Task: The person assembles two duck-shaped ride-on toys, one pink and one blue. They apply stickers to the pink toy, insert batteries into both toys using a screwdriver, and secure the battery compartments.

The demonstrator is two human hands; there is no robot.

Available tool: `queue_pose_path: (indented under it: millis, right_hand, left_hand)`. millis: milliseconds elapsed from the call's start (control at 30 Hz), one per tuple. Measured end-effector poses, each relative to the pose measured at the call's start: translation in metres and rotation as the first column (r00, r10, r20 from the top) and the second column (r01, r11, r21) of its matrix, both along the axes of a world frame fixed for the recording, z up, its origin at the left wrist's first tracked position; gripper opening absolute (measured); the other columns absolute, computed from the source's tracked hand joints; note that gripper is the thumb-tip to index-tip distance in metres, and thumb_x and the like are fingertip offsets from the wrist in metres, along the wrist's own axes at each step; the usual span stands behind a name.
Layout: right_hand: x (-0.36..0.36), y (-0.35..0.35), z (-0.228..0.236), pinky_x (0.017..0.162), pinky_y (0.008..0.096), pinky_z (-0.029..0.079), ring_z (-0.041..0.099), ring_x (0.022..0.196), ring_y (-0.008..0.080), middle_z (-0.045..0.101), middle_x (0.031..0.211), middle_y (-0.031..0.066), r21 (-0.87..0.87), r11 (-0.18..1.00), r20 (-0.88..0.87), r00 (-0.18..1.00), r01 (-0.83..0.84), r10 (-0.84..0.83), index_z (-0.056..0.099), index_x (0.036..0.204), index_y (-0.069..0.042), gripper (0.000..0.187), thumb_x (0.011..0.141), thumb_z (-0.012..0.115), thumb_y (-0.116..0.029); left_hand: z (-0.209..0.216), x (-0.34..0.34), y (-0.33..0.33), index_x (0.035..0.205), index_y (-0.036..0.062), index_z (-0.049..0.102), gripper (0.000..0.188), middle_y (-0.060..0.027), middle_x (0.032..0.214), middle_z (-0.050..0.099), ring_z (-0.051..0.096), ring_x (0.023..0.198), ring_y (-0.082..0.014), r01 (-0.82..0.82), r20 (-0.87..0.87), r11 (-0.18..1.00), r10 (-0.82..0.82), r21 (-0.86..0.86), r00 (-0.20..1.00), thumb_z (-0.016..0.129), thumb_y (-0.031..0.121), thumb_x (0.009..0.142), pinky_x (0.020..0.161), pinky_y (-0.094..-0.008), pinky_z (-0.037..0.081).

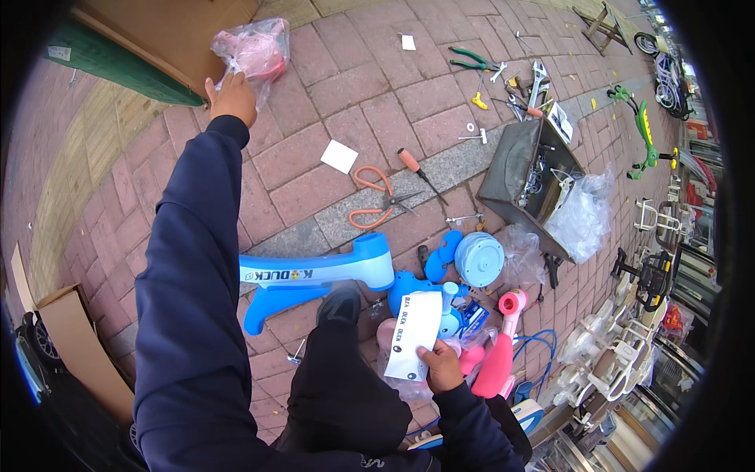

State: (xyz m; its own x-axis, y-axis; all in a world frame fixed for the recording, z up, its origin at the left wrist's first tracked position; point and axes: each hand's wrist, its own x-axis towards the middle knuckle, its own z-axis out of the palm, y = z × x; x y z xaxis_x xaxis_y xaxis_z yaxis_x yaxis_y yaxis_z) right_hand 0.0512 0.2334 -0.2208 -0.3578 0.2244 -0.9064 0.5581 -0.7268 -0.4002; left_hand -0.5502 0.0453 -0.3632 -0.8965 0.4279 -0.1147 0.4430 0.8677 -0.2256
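My left arm stretches out to the far left. My left hand (233, 97) has its fingers apart at the near edge of a clear plastic bag (252, 53) with pink parts inside; its fingertips overlap the bag, and I cannot tell how firmly they touch. My right hand (443, 368) pinches a white sheet of printed stickers (414, 334) by its right edge. The sheet hangs over blue plastic parts (405, 287) on the paving. To its right lies a pink plastic tube-shaped part (503, 346). A blue and white scooter body (322, 271) rests beside my shoe (340, 305).
Orange-handled scissors (385, 200), a screwdriver (421, 173) and a white card (340, 156) lie on the brick paving. Beyond stand an open metal toolbox (511, 169), pliers (476, 60) and wrenches (538, 82). A cardboard box (169, 35) is at upper left; a green scooter (646, 134) is at right.
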Motion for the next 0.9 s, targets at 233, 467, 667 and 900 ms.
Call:
queue_pose_path:
  millis: [233,467,667,900]
  right_hand:
    - [0.017,0.034,0.003,0.088,0.0347,0.058,0.072,0.097,0.021,0.073,0.117,0.0146,0.196,0.972,-0.137,0.985,0.132,-0.106,0.063,0.128,0.006,0.031,0.098,0.06,-0.001]
    - [0.089,0.047,-0.031,0.085,0.0337,0.057,0.072,0.094,0.0204,0.073,0.112,0.0145,0.365,0.931,0.045,0.999,-0.02,0.004,0.063,0.128,0.007,0.036,0.095,0.067,-0.008]
    - [0.085,0.041,0.038,0.095,0.0416,0.055,0.069,0.112,0.0317,0.068,0.125,0.0241,0.761,0.494,0.254,0.894,-0.421,0.37,0.054,0.139,0.006,0.07,0.086,0.081,-0.03]
    - [0.065,0.0,0.194,0.09,0.0445,0.054,0.069,0.111,0.039,0.069,0.119,0.0234,0.97,0.245,-0.105,0.915,0.006,0.391,0.052,0.136,0.001,0.083,0.083,0.083,-0.056]
  left_hand:
    - [0.094,0.024,-0.001,0.119,-0.005,0.072,0.038,-0.0205,0.128,0.071,0.068,0.119,-0.0322,0.107,0.093,0.691,-0.245,0.715,0.965,0.069,0.022,0.093,0.103,-0.0369,0.051]
    - [0.189,0.177,0.022,0.11,-0.0057,0.075,0.02,-0.0052,0.101,0.074,0.066,0.09,-0.0127,-0.551,0.575,0.205,-0.473,0.809,0.668,0.063,-0.003,0.094,0.085,-0.0257,0.054]
    - [0.259,0.324,0.078,0.113,-0.0058,0.074,0.026,-0.0079,0.102,0.074,0.066,0.086,-0.012,-0.802,0.652,0.176,-0.69,0.571,0.314,0.061,-0.003,0.091,0.081,-0.0263,0.055]
    - [0.389,0.466,0.117,0.116,-0.0101,0.072,0.033,-0.009,0.105,0.073,0.068,0.09,-0.0145,-0.607,0.646,0.489,-0.762,0.627,0.054,0.059,-0.009,0.086,0.084,-0.0288,0.057]
